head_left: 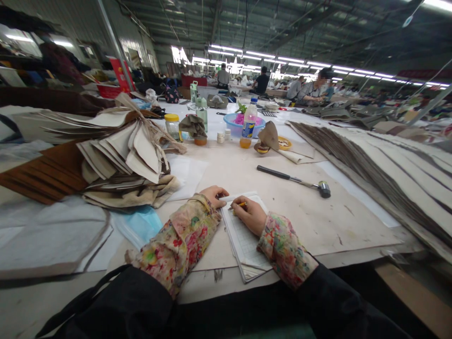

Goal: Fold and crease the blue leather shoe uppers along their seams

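A notebook (243,238) with ruled pages lies open on the table in front of me, its lower page corners slightly curled. My right hand (251,214) is closed around a yellow pen (243,204), its tip low over the upper part of the page. At the notebook's upper left corner rests my left hand (213,195), fingers curled and the thumb on the edge. A dark patch shows between those fingers, too small to make out. Floral sleeve covers reach both wrists.
A hammer (294,181) lies beyond my right hand. Layered fabric pieces (120,150) are heaped left, near a blue face mask (141,225); a long stack of strips (381,169) spreads right. A bottle (248,125), a jar (173,126) and a blue basin (231,126) stand farther back. People work beyond.
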{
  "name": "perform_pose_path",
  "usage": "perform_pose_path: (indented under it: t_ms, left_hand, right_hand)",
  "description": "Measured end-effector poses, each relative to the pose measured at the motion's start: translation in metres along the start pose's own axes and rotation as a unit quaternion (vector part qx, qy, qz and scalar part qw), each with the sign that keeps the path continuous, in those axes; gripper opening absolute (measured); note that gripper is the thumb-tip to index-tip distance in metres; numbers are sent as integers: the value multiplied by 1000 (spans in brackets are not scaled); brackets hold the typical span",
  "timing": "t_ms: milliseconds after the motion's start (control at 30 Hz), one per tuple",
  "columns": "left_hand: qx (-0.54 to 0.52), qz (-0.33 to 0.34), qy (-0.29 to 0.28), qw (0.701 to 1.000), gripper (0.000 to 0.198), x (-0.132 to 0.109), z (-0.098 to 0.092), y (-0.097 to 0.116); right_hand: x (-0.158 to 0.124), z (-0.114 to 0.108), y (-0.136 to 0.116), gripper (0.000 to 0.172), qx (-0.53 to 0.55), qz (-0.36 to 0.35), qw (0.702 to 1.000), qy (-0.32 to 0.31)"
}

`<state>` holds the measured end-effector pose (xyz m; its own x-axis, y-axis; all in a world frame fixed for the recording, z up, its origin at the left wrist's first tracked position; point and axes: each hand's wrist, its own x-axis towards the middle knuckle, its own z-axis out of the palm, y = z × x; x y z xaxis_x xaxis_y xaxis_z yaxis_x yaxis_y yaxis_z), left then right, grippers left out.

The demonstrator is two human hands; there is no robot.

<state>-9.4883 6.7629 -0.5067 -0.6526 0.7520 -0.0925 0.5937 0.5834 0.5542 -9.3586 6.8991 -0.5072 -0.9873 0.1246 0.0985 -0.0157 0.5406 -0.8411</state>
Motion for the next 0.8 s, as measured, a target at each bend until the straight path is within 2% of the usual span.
perform_pose_path:
  t_ms: [500,800]
  left_hand:
    - [5,-3,0,1000,36,-9,-6,12]
    - [5,-1,-9,1000,35,-10,-10,14]
  right_hand:
    - [0,0,1,20,17,4,1000,-1]
    - [1,1,3,28,69,15,998,1]
